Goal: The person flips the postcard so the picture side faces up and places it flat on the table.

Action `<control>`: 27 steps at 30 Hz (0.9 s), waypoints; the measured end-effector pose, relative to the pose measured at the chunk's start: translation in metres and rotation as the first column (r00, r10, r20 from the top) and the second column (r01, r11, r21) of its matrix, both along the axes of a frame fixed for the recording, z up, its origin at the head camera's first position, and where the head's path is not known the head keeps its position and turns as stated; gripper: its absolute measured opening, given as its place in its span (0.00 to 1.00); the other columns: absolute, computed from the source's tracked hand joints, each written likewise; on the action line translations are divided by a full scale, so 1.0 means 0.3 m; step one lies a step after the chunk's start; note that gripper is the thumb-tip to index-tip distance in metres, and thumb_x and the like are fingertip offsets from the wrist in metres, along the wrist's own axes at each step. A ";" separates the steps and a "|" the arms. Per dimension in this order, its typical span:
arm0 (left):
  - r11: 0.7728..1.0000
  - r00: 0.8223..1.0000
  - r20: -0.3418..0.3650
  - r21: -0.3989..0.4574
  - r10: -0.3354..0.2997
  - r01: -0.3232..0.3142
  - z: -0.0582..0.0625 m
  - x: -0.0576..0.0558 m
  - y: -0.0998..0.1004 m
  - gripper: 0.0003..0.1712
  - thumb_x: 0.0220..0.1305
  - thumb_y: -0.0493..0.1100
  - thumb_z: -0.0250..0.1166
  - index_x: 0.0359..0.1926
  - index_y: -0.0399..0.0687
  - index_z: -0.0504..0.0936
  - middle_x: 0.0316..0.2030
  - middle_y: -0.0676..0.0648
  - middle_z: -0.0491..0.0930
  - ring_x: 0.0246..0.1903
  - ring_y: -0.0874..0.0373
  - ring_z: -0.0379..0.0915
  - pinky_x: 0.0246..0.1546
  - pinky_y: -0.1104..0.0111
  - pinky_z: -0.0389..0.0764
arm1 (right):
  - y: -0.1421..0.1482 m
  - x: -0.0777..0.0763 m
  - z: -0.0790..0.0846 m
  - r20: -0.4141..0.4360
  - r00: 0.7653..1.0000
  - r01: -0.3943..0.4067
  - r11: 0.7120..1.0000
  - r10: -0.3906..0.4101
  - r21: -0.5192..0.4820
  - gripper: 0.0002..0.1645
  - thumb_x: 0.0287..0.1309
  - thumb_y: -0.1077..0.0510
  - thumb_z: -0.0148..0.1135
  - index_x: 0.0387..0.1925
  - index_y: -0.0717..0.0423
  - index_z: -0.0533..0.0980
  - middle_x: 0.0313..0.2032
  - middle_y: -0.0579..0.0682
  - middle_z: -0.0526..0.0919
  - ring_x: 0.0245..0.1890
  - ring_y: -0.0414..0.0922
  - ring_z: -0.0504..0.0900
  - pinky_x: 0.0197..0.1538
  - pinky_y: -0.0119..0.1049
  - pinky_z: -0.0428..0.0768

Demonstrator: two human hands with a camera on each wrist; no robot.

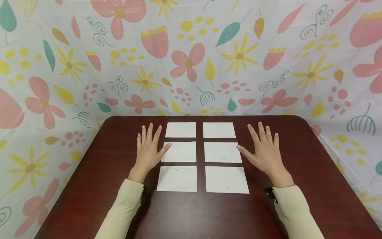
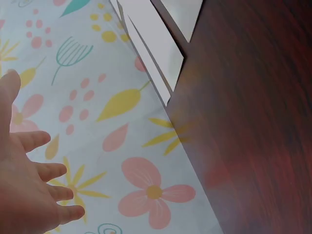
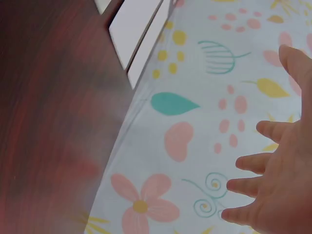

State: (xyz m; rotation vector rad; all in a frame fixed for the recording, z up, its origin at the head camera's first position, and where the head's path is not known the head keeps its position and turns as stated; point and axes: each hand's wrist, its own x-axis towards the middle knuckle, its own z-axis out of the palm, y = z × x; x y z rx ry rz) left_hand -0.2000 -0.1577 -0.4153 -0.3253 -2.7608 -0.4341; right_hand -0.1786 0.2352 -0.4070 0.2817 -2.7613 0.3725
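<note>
Several white rectangular cards lie flat on the dark table, set in two columns; tiny faint marks show on them. My left hand (image 1: 148, 151) is spread beside the left column, its thumb over the edge of the middle-left card (image 1: 180, 152). On the other side my right hand (image 1: 265, 152) spreads its fingers, the thumb tip at the edge of the middle-right card (image 1: 222, 153). Both wrist views show the left hand (image 2: 34, 180) and the right hand (image 3: 278, 170) with straight fingers, holding nothing. Whether the hands touch the table or hover cannot be told.
The dark red-brown wooden table (image 1: 191, 215) has rounded far corners. Behind it and along both sides hangs a white cloth (image 1: 191, 96) printed with flowers and leaves. Both arms wear cream sleeves, with a dark strap (image 1: 270, 195) at the right wrist.
</note>
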 end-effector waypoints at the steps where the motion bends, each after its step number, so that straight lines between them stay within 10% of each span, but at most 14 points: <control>1: 1.000 1.000 -0.001 0.010 -0.002 0.002 0.002 0.003 0.001 0.44 0.55 0.69 0.48 0.68 0.55 0.49 0.68 0.42 0.38 0.65 0.47 0.20 0.60 0.46 0.37 | -0.006 0.003 0.005 -0.006 1.000 -0.010 1.000 0.010 -0.012 0.50 0.48 0.31 0.51 0.68 0.44 0.46 0.67 0.60 0.41 0.66 0.57 0.34 0.60 0.61 0.31; 16: 0.992 0.999 -0.006 0.119 -0.040 0.040 0.014 0.063 0.024 0.43 0.57 0.62 0.53 0.67 0.50 0.48 0.66 0.41 0.46 0.66 0.47 0.31 0.60 0.46 0.45 | -0.112 0.031 0.035 -0.043 0.990 -0.141 0.974 0.136 -0.178 0.46 0.52 0.37 0.54 0.66 0.51 0.50 0.67 0.56 0.45 0.65 0.57 0.44 0.61 0.59 0.46; 27: 0.961 0.992 0.108 0.276 -0.066 0.034 0.030 0.129 0.041 0.43 0.57 0.53 0.59 0.67 0.45 0.48 0.66 0.41 0.47 0.65 0.45 0.40 0.58 0.45 0.50 | -0.239 0.074 0.032 0.094 0.965 -0.194 0.907 0.245 -0.373 0.44 0.55 0.37 0.50 0.66 0.52 0.49 0.67 0.51 0.45 0.65 0.52 0.47 0.59 0.57 0.54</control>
